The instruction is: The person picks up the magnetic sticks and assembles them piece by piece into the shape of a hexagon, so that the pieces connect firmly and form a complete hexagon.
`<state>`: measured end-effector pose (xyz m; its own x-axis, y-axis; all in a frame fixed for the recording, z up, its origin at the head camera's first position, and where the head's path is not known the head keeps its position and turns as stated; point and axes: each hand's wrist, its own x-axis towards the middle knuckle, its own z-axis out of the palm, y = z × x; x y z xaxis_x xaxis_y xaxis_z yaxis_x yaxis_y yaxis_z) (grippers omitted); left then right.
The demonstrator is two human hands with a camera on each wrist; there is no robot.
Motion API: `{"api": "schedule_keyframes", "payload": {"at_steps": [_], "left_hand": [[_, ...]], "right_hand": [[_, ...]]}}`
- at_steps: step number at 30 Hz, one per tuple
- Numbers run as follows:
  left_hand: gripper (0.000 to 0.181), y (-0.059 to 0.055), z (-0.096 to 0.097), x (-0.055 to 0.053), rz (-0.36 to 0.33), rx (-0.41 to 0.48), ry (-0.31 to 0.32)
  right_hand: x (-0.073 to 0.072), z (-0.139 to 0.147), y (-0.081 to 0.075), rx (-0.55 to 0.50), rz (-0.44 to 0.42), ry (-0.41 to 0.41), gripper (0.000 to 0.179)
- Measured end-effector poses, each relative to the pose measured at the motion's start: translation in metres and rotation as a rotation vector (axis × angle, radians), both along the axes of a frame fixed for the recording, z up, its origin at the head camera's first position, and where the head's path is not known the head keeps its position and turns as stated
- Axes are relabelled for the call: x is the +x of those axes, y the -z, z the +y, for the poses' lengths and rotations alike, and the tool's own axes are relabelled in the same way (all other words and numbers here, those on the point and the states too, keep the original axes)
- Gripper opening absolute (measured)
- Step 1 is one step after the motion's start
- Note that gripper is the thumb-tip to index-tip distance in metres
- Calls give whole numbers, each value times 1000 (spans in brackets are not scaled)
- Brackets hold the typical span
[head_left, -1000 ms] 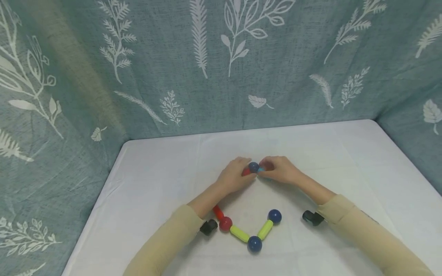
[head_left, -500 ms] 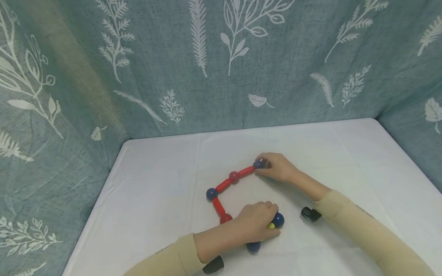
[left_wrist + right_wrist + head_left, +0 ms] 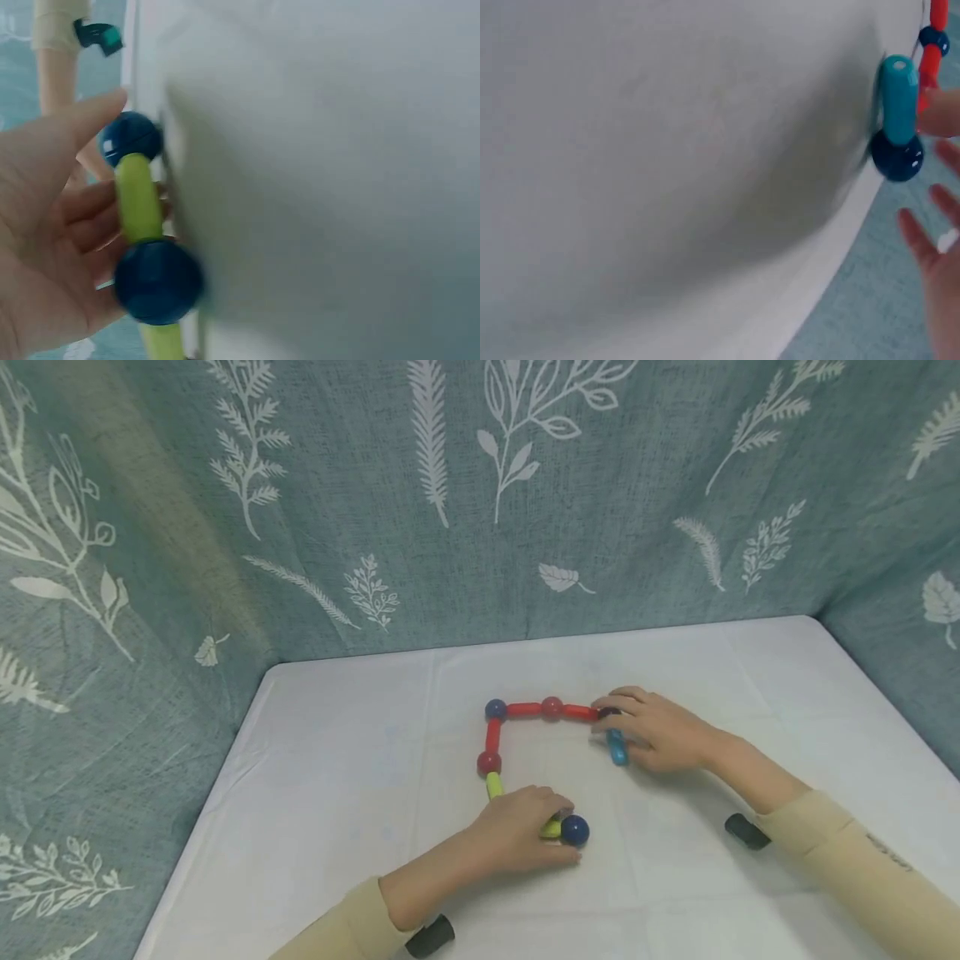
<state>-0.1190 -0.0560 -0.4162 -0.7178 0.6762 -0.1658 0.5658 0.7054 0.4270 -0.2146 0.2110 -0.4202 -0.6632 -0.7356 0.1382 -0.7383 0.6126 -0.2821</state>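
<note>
A chain of magnetic rods and balls lies bent on the table. Its left corner is a blue ball (image 3: 496,710), with red rods (image 3: 523,709) and red balls (image 3: 551,708) leading away. My left hand (image 3: 517,831) curls around a yellow-green rod (image 3: 139,199) between two blue balls, the thumb beside the end ball (image 3: 575,831). The hand hides the corner ball (image 3: 158,282) from the head view. Fingers spread, my right hand (image 3: 667,727) is over the right corner's dark blue ball (image 3: 897,156). A light blue rod (image 3: 617,747) points from that ball toward me, close to the thumb.
White cloth covers the table (image 3: 337,760). A leaf-patterned green-blue curtain (image 3: 480,568) hangs behind it and at both sides. Black wrist devices (image 3: 747,831) sit below both forearms.
My left hand has gone from the far red rod to the near yellow-green one. The chain has turned into a squarer shape. My right hand has shifted right and its fingers have spread.
</note>
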Motion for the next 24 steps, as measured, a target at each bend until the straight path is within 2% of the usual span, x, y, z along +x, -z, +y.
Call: {"api": "schedule_keyframes", "payload": {"at_steps": [2,4,10,17,24], "left_hand": [[49,4,-3,2,-8,49,-45],[45,6,-5,4,-2,82,-67],[43,9,-6,5,-7,108,-111],[40,9,-3,0,-4,135,-118],[37,12,-1,-3,-8,163,-117]], "right_hand": [[1,4,1,35,69,-86,32],[3,5,3,45,88,-110,28],[10,-3,10,-44,99,-175,24],[32,-14,15,-147,-72,-166,22],[47,-20,12,-143,-178,-112,23]]}}
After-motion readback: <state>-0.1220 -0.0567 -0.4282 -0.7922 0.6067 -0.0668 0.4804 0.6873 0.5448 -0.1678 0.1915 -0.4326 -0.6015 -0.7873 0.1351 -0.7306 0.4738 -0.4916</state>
